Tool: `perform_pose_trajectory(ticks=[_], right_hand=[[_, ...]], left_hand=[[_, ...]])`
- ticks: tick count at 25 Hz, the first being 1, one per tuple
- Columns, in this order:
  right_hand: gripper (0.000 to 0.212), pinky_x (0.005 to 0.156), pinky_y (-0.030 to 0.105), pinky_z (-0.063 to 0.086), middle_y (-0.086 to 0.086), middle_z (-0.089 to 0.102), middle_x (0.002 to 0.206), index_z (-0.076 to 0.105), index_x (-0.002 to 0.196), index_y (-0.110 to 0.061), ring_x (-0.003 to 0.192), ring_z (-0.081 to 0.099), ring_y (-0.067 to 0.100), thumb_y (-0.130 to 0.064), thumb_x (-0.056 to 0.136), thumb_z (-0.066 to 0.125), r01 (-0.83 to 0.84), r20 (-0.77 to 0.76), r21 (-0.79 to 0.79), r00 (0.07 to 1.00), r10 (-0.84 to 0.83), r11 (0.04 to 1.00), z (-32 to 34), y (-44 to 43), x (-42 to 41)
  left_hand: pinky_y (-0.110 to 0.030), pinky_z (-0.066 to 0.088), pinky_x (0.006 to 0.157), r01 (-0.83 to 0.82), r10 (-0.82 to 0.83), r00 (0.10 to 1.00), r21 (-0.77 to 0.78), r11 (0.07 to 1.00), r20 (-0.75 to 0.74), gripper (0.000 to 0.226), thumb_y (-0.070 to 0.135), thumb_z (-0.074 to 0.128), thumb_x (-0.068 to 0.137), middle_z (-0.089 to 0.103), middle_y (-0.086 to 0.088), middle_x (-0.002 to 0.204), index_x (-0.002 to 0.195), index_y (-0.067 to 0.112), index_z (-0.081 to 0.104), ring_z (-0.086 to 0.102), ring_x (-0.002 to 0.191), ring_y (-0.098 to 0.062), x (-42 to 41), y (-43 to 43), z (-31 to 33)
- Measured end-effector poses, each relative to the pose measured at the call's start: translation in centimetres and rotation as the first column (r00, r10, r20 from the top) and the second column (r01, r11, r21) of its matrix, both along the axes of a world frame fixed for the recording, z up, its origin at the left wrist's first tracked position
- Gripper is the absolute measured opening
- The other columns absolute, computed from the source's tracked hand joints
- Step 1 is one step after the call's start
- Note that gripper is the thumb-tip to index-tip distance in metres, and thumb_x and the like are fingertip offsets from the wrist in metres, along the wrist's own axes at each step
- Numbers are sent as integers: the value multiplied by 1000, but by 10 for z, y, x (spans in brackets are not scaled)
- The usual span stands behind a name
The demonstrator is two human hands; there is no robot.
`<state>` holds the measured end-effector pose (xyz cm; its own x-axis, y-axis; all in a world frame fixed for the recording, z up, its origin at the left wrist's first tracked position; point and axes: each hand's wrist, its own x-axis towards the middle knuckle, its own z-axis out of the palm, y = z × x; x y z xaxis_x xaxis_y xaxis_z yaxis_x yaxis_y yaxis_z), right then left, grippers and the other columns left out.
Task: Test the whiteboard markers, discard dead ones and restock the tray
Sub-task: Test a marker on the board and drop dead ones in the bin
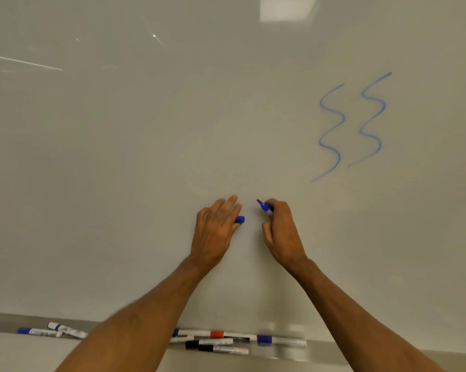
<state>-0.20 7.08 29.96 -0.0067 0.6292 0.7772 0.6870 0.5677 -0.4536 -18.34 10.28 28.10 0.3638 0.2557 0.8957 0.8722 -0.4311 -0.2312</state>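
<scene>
In front of the whiteboard (146,157), my right hand (280,232) grips an uncapped blue marker (264,205) whose tip points up and left. My left hand (215,229) holds the blue cap (240,219), which sticks out to the right past the fingers. A small gap separates cap and marker tip. Two blue wavy lines (352,124) are drawn on the board at the upper right. Along the bottom, the tray (320,353) holds several markers: blue ones (38,331) at the left, and red (217,334), black (215,348) and blue (280,340) ones in the middle.
Both forearms cross the tray from below and hide part of it. Bright ceiling-light reflections (287,8) show on the board at the top.
</scene>
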Motion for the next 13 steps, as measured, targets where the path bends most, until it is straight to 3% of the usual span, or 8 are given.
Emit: perform_pose_trajectory(ticks=[4, 8, 10, 13], right_hand=[[43, 85, 19, 43, 7, 61, 112, 48, 131, -9, 98, 57, 14, -2, 88, 49, 66, -62, 244, 997, -52, 968, 67, 6, 7], [21, 75, 21, 46, 8, 63, 103, 55, 115, -8, 86, 59, 16, -12, 95, 50, 69, -91, 381, 995, -36, 922, 117, 11, 12], [21, 77, 14, 42, 11, 64, 102, 59, 111, -5, 89, 59, 17, -11, 94, 49, 67, -59, 450, 997, -45, 891, 135, 17, 16], [34, 82, 11, 42, 8, 61, 109, 55, 123, -6, 94, 55, 8, -5, 91, 44, 31, -100, 466, 995, 17, 884, 151, 20, 22]], left_hand=[[-41, 35, 103, 10, -9, 1000, 100, 995, -9, 43, 28, 48, 97, 46, -10, 144, 135, 7, 52, 42, 133, -28, 12, 14, 81], [-46, 33, 111, 34, -24, 998, 205, 978, -50, 46, 28, 44, 100, 44, -14, 145, 137, 2, 47, 40, 135, -31, 25, 26, 151], [-48, 30, 112, 45, -30, 997, 228, 973, -69, 47, 28, 41, 101, 42, -16, 146, 139, 1, 44, 37, 136, -32, 33, 32, 178], [-51, 28, 112, 40, -25, 997, 227, 973, -69, 48, 30, 32, 103, 41, -16, 146, 140, 1, 41, 36, 137, -32, 43, 43, 201]])
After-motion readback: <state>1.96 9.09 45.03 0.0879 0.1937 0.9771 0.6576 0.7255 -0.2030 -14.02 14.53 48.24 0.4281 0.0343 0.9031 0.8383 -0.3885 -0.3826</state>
